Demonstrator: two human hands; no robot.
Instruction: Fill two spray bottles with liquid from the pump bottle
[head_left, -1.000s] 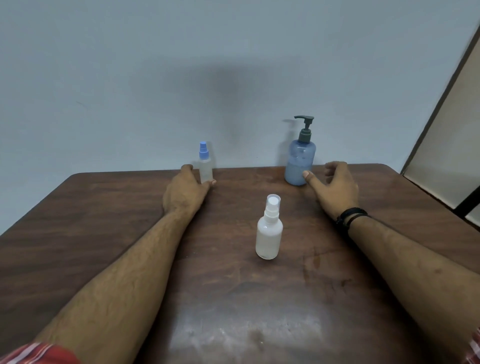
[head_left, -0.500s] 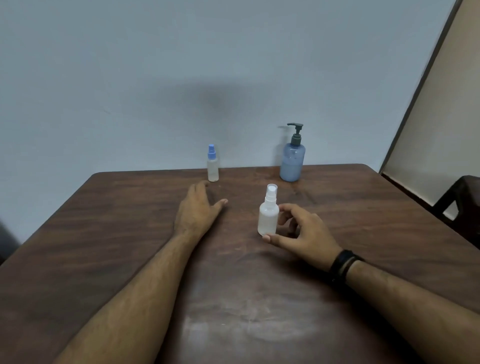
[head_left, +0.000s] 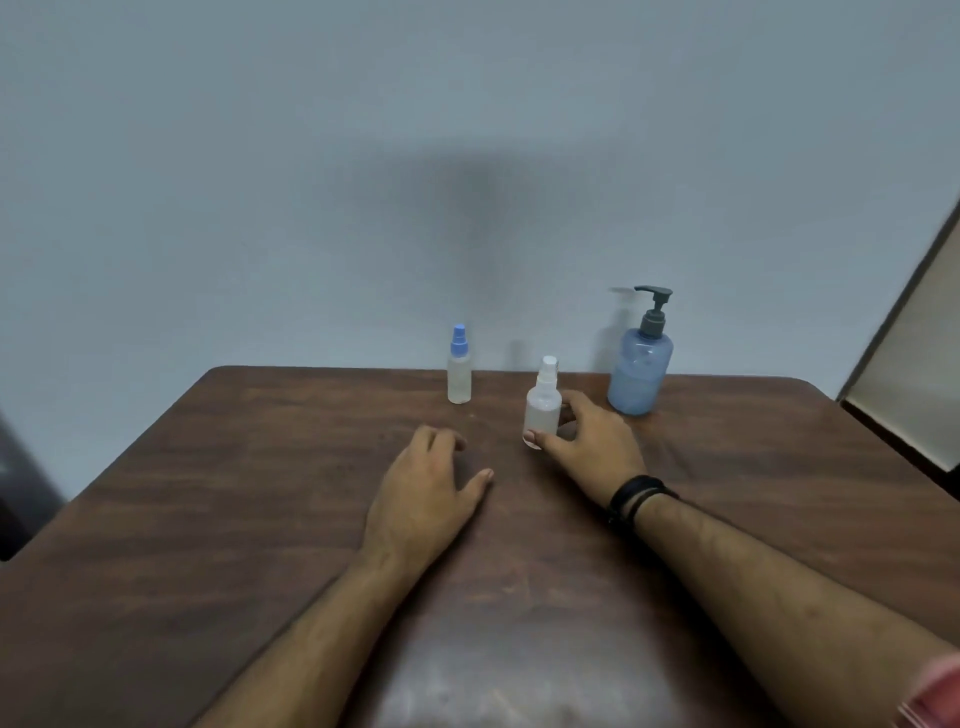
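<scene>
A white-capped spray bottle (head_left: 543, 402) stands upright mid-table, and my right hand (head_left: 592, 447) wraps its thumb and fingers around its lower body. A smaller spray bottle with a blue cap (head_left: 459, 371) stands near the table's far edge, untouched. The blue pump bottle (head_left: 640, 364) with a dark grey pump head stands at the far right, just beyond my right hand. My left hand (head_left: 423, 493) lies flat on the wooden table (head_left: 234, 493), fingers apart, holding nothing, short of the blue-capped bottle.
A pale wall rises right behind the table's far edge. A door or panel frame (head_left: 914, 332) slants at the right. A dark object (head_left: 15, 467) sits off the table's left side.
My right hand has slid the white-capped bottle away from me towards the pump bottle. My left hand left the blue-capped bottle and drew back, and now rests flat on the table.
</scene>
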